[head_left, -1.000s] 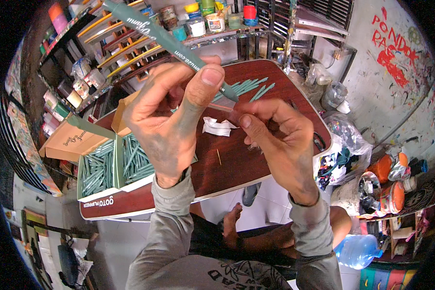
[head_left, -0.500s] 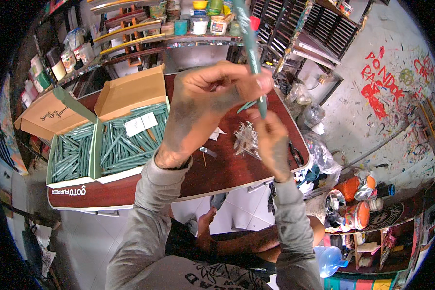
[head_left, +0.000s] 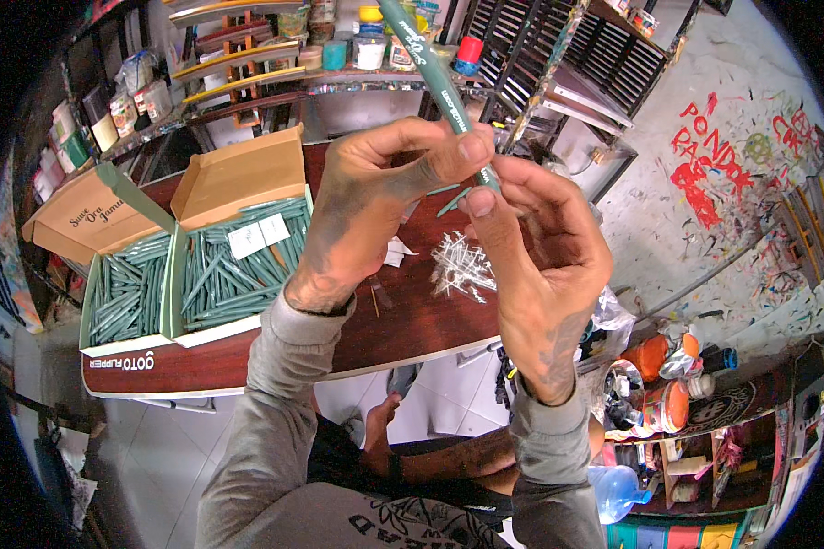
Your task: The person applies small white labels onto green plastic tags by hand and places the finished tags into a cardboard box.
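A slim green stick [head_left: 423, 66] with white printing, shaped like a pen, rises from my hands and leans to the left. My left hand [head_left: 375, 188] pinches its shaft between thumb and fingers. At its lower end, my right hand [head_left: 549, 252] is closed, thumb and fingers around the tip. Below them on the dark red table [head_left: 412, 316] lies a pile of thin clear and white scraps [head_left: 460, 265]. Part of another green stick [head_left: 452, 201] shows behind my hands. Many similar sticks fill the smaller box [head_left: 130, 285] and the larger box [head_left: 240, 259] on the left.
White paper slips [head_left: 257, 235] lie on the larger box's contents. Shelves at the back hold paint pots [head_left: 369, 52] and a red-topped container [head_left: 469, 55]. To the right are orange-lidded tubs [head_left: 666, 405], a blue water jug [head_left: 620, 491] and plastic bags [head_left: 612, 317].
My right hand has come up and turned, its fingers now at the stick's lower end. The stick leans further left. The whole view has shifted slightly.
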Demonstrator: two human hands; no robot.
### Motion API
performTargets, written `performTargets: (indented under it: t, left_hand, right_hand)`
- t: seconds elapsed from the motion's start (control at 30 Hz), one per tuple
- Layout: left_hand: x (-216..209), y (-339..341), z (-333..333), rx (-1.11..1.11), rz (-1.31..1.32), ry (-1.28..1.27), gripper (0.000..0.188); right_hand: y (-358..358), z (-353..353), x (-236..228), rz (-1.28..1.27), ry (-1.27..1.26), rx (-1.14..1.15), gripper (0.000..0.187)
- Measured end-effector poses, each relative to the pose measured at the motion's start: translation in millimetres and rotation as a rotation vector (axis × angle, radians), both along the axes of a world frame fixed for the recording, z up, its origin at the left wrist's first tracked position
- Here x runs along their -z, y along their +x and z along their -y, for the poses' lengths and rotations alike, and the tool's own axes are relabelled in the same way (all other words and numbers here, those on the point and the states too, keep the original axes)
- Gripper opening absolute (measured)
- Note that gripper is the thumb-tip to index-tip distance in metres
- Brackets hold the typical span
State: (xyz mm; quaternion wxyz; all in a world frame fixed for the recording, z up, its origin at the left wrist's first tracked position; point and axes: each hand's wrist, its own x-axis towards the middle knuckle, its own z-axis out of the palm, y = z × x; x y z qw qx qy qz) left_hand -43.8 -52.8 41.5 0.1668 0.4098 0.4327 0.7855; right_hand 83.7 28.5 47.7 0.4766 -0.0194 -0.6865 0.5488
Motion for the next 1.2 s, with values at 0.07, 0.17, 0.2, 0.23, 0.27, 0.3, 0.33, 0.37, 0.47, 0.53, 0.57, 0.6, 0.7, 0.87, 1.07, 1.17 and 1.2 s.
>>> performTargets:
  t: [0.07,0.17,0.2,0.23,0.27,0.3,0.33,0.37,0.47,0.53,0.57,0.6,0.7,0.87,1.07,1.17,1.2]
  left_hand:
    - [0,4,-2,-0.005,-0.035,0.073,0.019]
    - [1,6,-1,0.006,-0.037,0.076,0.018]
    - [1,6,-1,-0.004,-0.045,0.086,0.02]
    - [1,7,-2,-0.013,-0.053,0.097,0.023]
    - [1,7,-2,-0.022,-0.06,0.108,0.025]
    - [1,6,0,-0.012,-0.054,0.085,0.027]
    - [1,4,3,-0.002,-0.048,0.062,0.03]
    - [0,3,5,0.008,-0.041,0.038,0.033]
    - [-4,10,7,-0.055,-0.039,0.079,0.039]
    - [-3,10,5,-0.105,-0.076,0.096,0.039]
    - [-2,10,5,-0.13,-0.094,0.105,0.039]
    - [-3,11,6,-0.135,-0.098,0.086,0.039]
    - [-4,11,11,-0.146,-0.106,0.06,0.039]
    - [-5,11,14,-0.192,-0.106,0.008,0.035]
    - [-1,10,11,-0.277,-0.248,0.052,0.032]
    - [0,8,15,-0.285,-0.303,0.032,0.031]
    - [-1,8,16,-0.268,-0.306,0.035,0.031]
  right_hand:
    - [1,3,-1,-0.001,-0.035,0.018,0.026]
    - [1,3,1,-0.018,-0.046,0.032,0.023]
    - [1,3,1,-0.029,-0.046,0.032,0.021]
    - [2,5,0,-0.03,-0.056,0.03,0.02]
    - [3,7,-2,-0.031,-0.066,0.027,0.02]
    - [3,9,-4,-0.034,-0.077,0.023,0.019]
    - [3,10,-5,-0.043,-0.082,0.008,0.018]
    - [3,11,-6,-0.053,-0.087,-0.008,0.018]
    - [3,12,-7,-0.056,-0.085,-0.012,0.017]
    - [4,12,-8,-0.063,-0.087,-0.015,0.016]
    - [4,12,-7,-0.072,-0.093,-0.025,0.016]
    - [4,12,-7,-0.081,-0.101,-0.039,0.016]
    - [6,14,-9,-0.07,-0.131,-0.067,0.016]
    - [7,12,-8,-0.058,-0.184,-0.124,0.018]
    - [6,14,-13,-0.049,-0.3,-0.212,0.022]
    - [8,14,-15,0.023,-0.259,-0.212,0.023]
    - [9,13,-16,0.056,-0.231,-0.206,0.024]
